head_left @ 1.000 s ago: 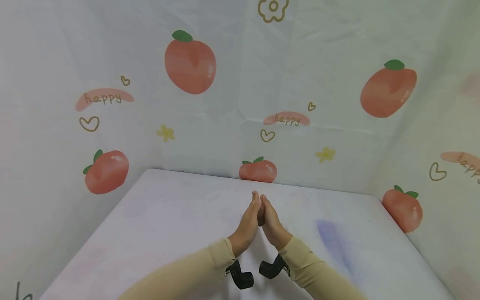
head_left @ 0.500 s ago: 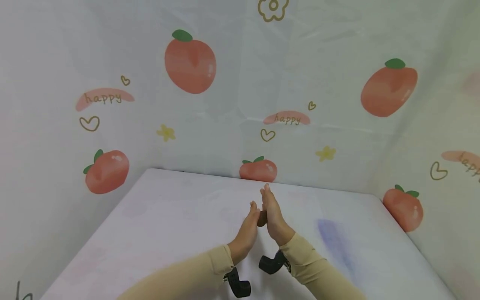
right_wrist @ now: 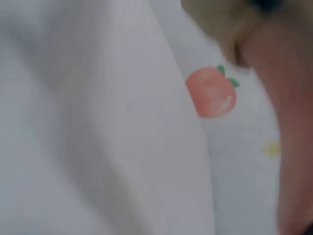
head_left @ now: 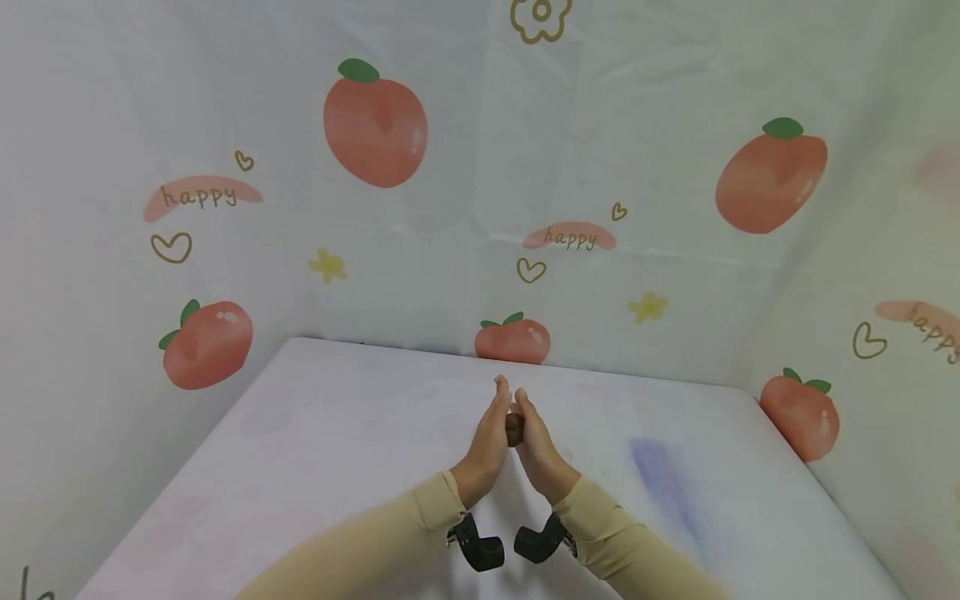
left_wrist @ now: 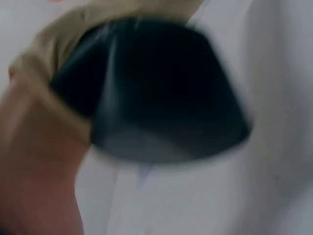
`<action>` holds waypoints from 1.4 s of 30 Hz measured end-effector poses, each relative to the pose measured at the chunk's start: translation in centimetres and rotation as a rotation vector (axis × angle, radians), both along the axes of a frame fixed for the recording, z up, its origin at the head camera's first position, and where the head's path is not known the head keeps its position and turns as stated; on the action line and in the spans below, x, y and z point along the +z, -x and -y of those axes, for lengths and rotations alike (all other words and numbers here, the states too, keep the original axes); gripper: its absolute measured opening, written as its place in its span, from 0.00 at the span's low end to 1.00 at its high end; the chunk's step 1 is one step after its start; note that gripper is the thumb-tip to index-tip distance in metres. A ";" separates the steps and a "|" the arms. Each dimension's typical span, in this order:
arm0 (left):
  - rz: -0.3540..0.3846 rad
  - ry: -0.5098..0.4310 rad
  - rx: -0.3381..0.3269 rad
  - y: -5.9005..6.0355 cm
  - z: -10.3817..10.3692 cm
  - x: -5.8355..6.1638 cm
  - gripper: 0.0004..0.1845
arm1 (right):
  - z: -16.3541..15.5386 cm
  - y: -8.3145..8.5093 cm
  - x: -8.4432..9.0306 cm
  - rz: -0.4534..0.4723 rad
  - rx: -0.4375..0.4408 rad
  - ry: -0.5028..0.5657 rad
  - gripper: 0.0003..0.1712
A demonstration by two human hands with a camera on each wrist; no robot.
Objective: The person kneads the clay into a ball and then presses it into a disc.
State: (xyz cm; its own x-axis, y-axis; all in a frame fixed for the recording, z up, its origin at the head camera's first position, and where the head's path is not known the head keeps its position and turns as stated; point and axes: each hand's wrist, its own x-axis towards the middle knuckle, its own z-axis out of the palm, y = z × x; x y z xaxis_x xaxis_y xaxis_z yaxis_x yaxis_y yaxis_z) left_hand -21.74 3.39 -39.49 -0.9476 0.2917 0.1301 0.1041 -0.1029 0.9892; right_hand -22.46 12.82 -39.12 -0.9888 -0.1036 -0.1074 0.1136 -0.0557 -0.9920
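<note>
A small dark brown lump [head_left: 514, 429] sits between two facing palms in the head view, over the middle of the table. My left hand [head_left: 486, 446] presses it from the left with fingers straight and pointing away from me. From the right, my right hand [head_left: 543, 454] presses against it, fingers also straight. The left fingertips reach slightly farther forward than the right ones. Much of the lump is hidden by the hands. Neither wrist view shows it; a blurred wrist [left_wrist: 39, 166] fills the left side of one, and another wrist [right_wrist: 293, 122] the right side of the other.
A white table [head_left: 360, 417] with a bluish smear [head_left: 667, 483] lies under the hands. Behind and beside it hangs a white fruit-print cloth [head_left: 450, 250]. Black wrist cameras [head_left: 480, 546] hang below both beige sleeves [head_left: 375, 537].
Half a second ago the right hand was farther forward and the left farther back; now the left has slid forward and the right back. The brown lump stays between the palms.
</note>
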 end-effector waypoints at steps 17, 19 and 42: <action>-0.032 0.105 -0.051 -1.6 -0.6 -2.1 0.35 | -1.2 1.2 2.4 -0.094 -0.017 0.033 0.40; -0.062 0.098 -0.057 -1.9 -0.6 -2.0 0.34 | -1.3 1.5 2.2 -0.059 -0.022 0.006 0.42; -0.030 0.104 -0.009 -0.5 0.3 -1.5 0.32 | 0.0 -0.3 2.1 -0.036 0.024 0.114 0.43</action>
